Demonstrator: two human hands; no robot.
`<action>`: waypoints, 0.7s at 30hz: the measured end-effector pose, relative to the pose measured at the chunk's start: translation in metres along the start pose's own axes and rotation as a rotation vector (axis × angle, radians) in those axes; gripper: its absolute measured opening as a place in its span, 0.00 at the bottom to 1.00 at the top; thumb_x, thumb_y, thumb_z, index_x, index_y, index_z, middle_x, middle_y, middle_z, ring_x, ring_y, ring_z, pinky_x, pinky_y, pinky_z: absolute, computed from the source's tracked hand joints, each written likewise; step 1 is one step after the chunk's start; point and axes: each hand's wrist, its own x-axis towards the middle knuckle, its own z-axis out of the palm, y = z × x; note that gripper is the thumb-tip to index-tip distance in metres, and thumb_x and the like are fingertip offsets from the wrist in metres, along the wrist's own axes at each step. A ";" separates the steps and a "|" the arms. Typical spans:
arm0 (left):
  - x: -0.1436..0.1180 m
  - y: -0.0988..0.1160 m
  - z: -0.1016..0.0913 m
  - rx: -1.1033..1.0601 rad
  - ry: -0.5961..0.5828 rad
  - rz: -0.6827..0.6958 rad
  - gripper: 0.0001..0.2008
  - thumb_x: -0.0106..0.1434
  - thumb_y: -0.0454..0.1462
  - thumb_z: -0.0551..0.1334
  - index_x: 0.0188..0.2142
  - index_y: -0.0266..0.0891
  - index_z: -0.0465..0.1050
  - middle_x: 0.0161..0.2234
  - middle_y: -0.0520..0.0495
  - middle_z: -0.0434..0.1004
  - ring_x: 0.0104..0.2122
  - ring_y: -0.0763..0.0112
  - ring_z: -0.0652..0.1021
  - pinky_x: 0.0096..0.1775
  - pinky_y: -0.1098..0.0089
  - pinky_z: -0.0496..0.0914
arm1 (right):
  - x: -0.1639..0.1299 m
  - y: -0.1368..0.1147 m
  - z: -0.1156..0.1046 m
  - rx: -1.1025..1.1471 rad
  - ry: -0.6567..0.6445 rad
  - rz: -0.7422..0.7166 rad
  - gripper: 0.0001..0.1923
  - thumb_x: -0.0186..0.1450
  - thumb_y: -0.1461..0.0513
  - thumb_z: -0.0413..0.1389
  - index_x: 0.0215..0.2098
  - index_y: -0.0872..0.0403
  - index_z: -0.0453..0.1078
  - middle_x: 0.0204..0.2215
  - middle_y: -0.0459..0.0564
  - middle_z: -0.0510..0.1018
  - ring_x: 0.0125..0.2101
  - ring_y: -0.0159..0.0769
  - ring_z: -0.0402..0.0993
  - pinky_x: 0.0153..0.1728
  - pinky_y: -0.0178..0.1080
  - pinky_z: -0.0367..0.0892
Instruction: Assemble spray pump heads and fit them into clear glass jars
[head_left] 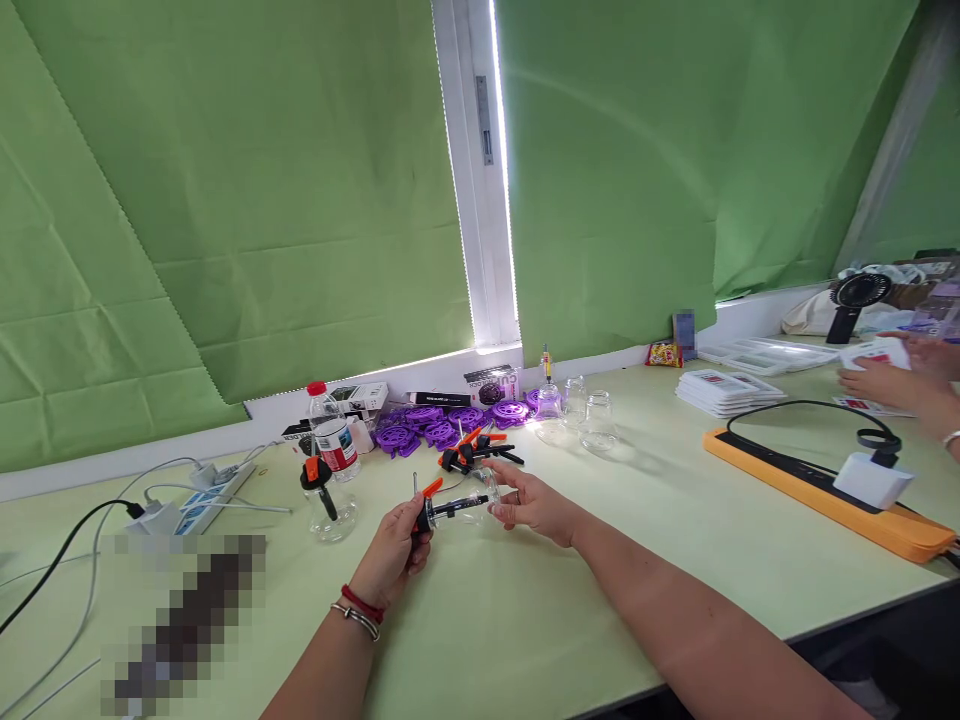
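Both hands meet just above the table [525, 620], a little ahead of the person, with a small clear cup carrying a black and orange pump piece [454, 507] held between them. The left hand [394, 555] has its grip closed round the black and orange end, fingers curled over it. The right hand [534, 505] pinches the clear glass end with its fingertips. The piece lies on its side, long axis running left to right across the view, the orange lever end toward the left hand and the clear end toward the right.

One more assembled cup with a black and orange top [328, 505] stands upright on the table just left of the left hand. A loose heap of black and orange pump pieces [476, 452] lies just behind the hands; their number cannot be told. Three bare clear cups [576, 412] stand further back to the right, beside a cluster of purple round parts [442, 425]. One water bottle [335, 435] with a red cap stands near the back left.
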 end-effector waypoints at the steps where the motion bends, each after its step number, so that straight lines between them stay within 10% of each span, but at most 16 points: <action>1: 0.000 0.000 0.000 0.003 0.001 0.005 0.22 0.54 0.56 0.57 0.27 0.39 0.59 0.17 0.58 0.60 0.12 0.84 0.57 0.14 0.79 0.47 | 0.000 0.000 0.000 -0.014 0.009 0.007 0.39 0.55 0.55 0.62 0.62 0.40 0.51 0.54 0.53 0.58 0.33 0.28 0.67 0.34 0.38 0.68; 21: 0.001 -0.001 -0.003 0.085 0.033 0.012 0.20 0.55 0.55 0.56 0.26 0.40 0.59 0.16 0.59 0.60 0.12 0.83 0.57 0.15 0.78 0.46 | 0.001 -0.004 0.008 0.118 0.024 0.142 0.37 0.57 0.53 0.60 0.61 0.46 0.52 0.36 0.47 0.65 0.28 0.31 0.74 0.23 0.31 0.65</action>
